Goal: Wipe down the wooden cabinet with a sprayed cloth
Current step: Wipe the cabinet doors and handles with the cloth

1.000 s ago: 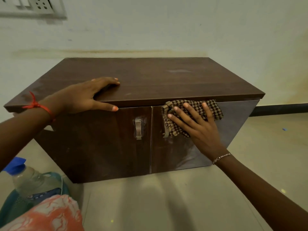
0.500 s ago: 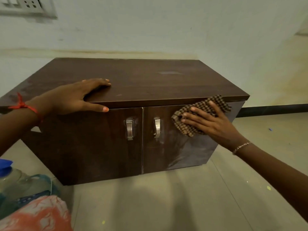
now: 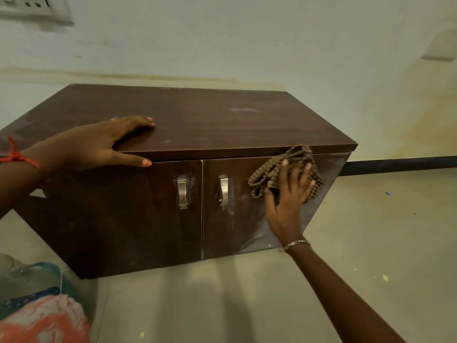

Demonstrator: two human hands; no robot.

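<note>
Sliding cloth [image 3: 278, 167] rightward on cabinet [image 3: 210, 120], right hand [image 3: 288, 198] flat-fingered, left hand [image 3: 99, 143] spread, unmoved

We press the checked cloth [image 3: 284, 169] flat against the cabinet's [image 3: 197, 125] right door with our right hand [image 3: 286, 196] — our left hand [image 3: 99, 142] rests on the top's front edge.

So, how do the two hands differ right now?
The left hand lies flat on the cabinet top, holding nothing; the right hand presses the cloth against the right door. The left wrist wears a red thread, the right a silver bracelet. Both have straight fingers.
</note>
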